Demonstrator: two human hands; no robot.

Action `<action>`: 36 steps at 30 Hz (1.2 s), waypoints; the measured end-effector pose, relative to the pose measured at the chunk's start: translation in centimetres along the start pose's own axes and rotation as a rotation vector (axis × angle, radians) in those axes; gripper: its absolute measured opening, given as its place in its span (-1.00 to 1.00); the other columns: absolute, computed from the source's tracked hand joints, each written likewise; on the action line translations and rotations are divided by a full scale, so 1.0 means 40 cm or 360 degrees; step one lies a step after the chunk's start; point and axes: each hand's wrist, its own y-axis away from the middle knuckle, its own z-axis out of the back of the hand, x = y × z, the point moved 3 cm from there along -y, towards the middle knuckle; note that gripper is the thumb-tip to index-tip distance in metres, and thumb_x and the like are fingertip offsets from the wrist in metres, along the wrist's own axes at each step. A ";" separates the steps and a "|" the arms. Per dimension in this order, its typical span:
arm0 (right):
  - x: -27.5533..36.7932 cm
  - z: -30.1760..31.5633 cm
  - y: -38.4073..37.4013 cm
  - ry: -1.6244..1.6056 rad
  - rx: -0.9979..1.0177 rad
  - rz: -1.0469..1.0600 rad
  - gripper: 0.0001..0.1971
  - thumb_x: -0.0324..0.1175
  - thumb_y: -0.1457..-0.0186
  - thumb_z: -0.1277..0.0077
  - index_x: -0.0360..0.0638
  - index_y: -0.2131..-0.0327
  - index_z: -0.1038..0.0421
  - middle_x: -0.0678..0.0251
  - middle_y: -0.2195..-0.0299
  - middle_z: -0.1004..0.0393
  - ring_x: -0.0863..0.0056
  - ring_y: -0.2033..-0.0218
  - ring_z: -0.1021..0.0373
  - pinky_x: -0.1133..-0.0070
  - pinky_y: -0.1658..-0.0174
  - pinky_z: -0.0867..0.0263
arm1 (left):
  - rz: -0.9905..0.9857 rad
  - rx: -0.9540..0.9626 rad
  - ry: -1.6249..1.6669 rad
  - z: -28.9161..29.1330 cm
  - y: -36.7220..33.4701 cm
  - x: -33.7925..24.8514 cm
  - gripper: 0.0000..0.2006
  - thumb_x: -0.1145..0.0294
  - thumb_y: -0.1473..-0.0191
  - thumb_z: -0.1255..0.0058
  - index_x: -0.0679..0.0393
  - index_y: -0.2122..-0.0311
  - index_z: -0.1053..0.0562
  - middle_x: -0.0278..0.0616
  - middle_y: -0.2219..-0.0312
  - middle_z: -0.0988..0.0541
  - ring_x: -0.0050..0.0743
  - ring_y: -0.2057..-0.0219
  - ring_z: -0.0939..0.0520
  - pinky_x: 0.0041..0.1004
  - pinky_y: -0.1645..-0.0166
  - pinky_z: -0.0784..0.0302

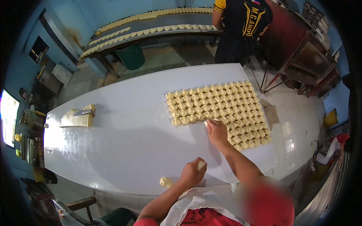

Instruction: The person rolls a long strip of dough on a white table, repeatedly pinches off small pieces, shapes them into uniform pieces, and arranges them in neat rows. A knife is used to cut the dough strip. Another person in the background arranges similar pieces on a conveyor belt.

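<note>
A blurred red shape (269, 203) and a creased white cloth apron (209, 195) sit nearest. The left hand (193, 172) curls its fingers around a smooth pale dough lump (201, 165); the right hand (217, 132) reaches the edge of rowed, rounded dough pieces (221, 103) on the glossy tabletop (128, 139) (whether gripping, I cannot tell). Behind: a green bin (131, 58), yellow shirt lettering (249, 19).

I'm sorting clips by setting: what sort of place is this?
Probably a bakery workroom: rows of pale dough pieces cover part of the white table, and more pieces line the long bench beyond.
</note>
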 end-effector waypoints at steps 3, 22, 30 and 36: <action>-0.004 0.008 -0.019 0.0251 0.0091 -0.0078 -0.67 -0.29 -0.14 -0.12 -0.11 0.02 -0.53 0.34 0.12 -0.61 0.14 -0.05 -0.40 0.21 0.00 -0.34 | -0.0055 0.0047 0.0019 -0.021 0.005 0.008 -0.79 0.31 -0.19 -0.11 0.24 0.19 -0.49 0.15 0.46 -0.62 0.24 0.38 -0.67 -0.13 0.26 -0.58; 0.260 0.166 0.324 -0.0651 0.0185 0.0448 -0.67 -0.15 -0.24 -0.10 -0.18 0.06 -0.47 0.04 0.22 -0.52 0.03 0.20 -0.49 0.26 0.11 -0.41 | 0.0087 -0.0289 0.0016 -0.084 0.010 0.213 -0.63 0.21 -0.10 -0.18 0.23 0.12 -0.37 0.25 0.19 -0.58 0.33 0.07 -0.56 0.01 0.10 -0.50; 0.334 0.209 0.292 -0.0228 -0.0217 0.0732 -0.78 -0.23 -0.17 -0.09 -0.15 0.43 -0.36 0.17 0.54 -0.50 0.12 0.50 -0.48 0.29 0.44 -0.40 | -0.0359 -0.0535 -0.0311 -0.007 0.034 0.046 -0.74 0.34 -0.06 -0.07 0.22 0.16 -0.40 0.15 0.28 -0.59 0.35 0.24 -0.58 0.07 0.18 -0.50; 0.266 0.146 0.220 -0.0171 -0.0159 0.0558 -0.72 -0.13 -0.14 -0.13 -0.15 0.37 -0.43 0.17 0.53 -0.52 0.13 0.47 -0.51 0.28 0.41 -0.42 | -0.0374 -0.0365 -0.0498 -0.002 -0.002 0.076 -0.79 0.35 -0.05 -0.08 0.18 0.21 -0.45 0.02 0.38 -0.61 0.26 0.31 -0.62 0.02 0.23 -0.53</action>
